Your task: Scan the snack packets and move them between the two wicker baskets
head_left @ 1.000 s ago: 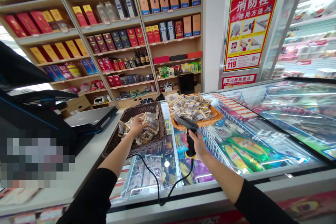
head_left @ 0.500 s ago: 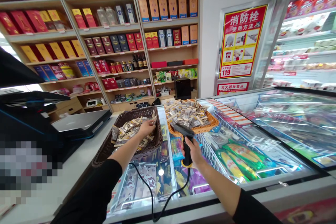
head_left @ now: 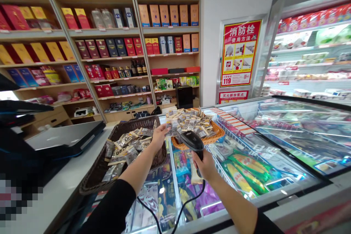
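Packet, seen from here, sits near the scanner, by the orange basket — left hand fingers pinch it, right hand fingers wrap the grip — keep wrapper flat, facing the scanner.

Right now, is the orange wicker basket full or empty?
Mostly full: small wrapped packets pile high in the orange basket, its right rim showing.

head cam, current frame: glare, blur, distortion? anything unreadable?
Head view: bright streaks across the freezer glass; lens stretch, with shelves leaning at left; chiller at right brightly lit, its goods soft; poster sharp in its large print; print on the packet in the left hand unreadable; lower-left corner masked by pixel blocks.
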Available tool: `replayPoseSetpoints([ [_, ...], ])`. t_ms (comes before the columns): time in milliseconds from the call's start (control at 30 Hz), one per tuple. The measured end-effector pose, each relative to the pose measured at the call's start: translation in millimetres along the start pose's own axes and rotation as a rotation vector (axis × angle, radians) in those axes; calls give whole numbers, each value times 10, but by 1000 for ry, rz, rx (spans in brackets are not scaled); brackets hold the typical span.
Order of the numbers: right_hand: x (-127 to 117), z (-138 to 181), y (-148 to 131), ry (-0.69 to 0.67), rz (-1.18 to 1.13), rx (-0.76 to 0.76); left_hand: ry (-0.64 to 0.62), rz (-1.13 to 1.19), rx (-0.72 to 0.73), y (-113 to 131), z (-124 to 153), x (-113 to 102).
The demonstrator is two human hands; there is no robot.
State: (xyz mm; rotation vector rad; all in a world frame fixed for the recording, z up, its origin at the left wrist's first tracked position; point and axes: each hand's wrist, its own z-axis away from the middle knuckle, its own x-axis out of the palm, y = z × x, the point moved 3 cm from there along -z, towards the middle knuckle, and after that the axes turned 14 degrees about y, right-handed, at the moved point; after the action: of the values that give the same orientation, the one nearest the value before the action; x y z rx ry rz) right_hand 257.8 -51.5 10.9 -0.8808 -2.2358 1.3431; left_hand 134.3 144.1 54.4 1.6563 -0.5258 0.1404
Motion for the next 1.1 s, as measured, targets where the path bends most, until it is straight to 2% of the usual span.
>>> replayPoseSetpoints([
  [167, 28, 0, -28, -84, 98, -19, 42, 51, 0, -57, -13, -99],
  [367, 66, 45, -65, -134, 40, 39, 70, 51, -6, -82, -5, -107],
  [633, 57, 42, -32, -121, -59, 119, 82, 26, 2, -108, -6, -119],
  [800, 63, 49, -23, -115, -85, 114, 81, -36, 30, -70, 7, -114],
  [967, 83, 64, -23, -26, -131, 134, 103, -66, 61, -40, 22, -130],
  [1100, 112, 25, 20, -4, -317, 226, 96, -281, 164, -3, 63, -97],
])
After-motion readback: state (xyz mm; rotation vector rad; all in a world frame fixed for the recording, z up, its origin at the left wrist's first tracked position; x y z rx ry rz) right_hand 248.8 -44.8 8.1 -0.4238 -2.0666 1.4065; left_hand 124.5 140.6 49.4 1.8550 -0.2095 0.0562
